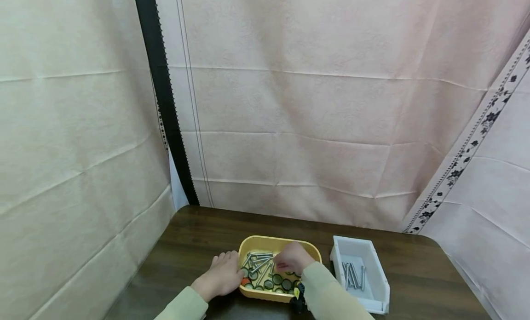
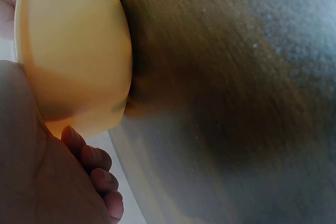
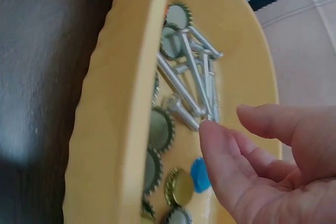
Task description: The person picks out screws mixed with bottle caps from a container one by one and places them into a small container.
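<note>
A yellow basket (image 1: 265, 243) stands on the table, with silver bolts (image 3: 191, 72) and several bottle caps (image 1: 277, 279) inside. My left hand (image 1: 223, 274) holds the basket's left end, its thumb at the rim and its fingers along the outer wall. Inside the basket, toward the right, is my right hand (image 1: 293, 259). In the right wrist view, its thumb and index finger are apart with nothing visible between them. The index fingertip is close to the bolts' ends. A blue cap (image 3: 200, 174) and a gold cap (image 3: 179, 187) lie beside that hand.
To the right of the basket is a white tray (image 1: 377, 305) with several bolts (image 1: 353, 275) in it. Both containers stand on a dark wooden table (image 1: 194, 239). Pale cloth (image 1: 314, 104) hangs behind the table and on both sides.
</note>
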